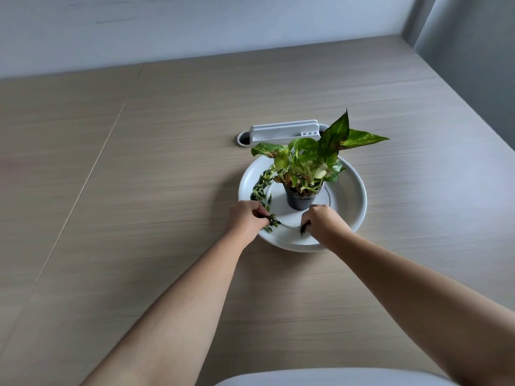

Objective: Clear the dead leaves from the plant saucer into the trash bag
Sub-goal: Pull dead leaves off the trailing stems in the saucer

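Note:
A white round saucer [351, 196] sits on the table with a small dark pot [299, 200] holding a green plant [312, 154] in its middle. Loose dead leaves [260, 185] lie along the saucer's left inner rim. My left hand [246, 218] is at the saucer's near left edge, fingers pinched on a clump of those leaves [271, 220]. At the near rim my right hand [324, 225] is curled closed around a dark bit of leaf [304, 229]. No trash bag is in view.
A white plastic cable-port cover with a slotted holder [281, 132] is set into the wooden table [139, 176] just behind the saucer. A wall runs along the table's far edge. Pale fabric [320, 378] shows at the bottom edge.

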Action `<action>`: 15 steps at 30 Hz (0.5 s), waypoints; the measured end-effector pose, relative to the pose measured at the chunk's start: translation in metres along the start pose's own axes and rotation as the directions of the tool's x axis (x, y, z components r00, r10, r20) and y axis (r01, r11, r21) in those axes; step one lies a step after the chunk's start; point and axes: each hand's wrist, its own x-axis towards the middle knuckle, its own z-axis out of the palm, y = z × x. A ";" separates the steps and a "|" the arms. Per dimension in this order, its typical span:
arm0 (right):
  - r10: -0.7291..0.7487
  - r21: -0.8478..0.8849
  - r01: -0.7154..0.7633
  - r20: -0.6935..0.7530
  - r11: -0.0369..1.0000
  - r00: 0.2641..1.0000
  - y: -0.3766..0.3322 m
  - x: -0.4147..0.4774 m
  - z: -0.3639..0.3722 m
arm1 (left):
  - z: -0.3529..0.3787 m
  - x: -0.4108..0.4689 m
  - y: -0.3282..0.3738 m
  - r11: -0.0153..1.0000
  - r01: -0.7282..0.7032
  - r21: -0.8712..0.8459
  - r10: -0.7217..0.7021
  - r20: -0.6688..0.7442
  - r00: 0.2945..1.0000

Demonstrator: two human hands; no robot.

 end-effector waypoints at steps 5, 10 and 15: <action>0.212 0.369 -0.169 -0.079 0.914 0.974 0.008 -0.008 -0.017 | 0.002 -0.005 0.005 0.998 0.019 -0.052 -0.018 0.016 1.000; 0.361 0.709 -0.242 -0.019 0.663 0.932 0.026 -0.028 -0.034 | 0.013 -0.016 0.024 0.994 0.033 -0.100 -0.031 0.027 0.999; 0.424 0.834 -0.224 -0.012 0.504 0.906 0.069 -0.076 -0.057 | 0.044 -0.046 0.069 0.993 -0.009 -0.114 0.018 0.076 0.997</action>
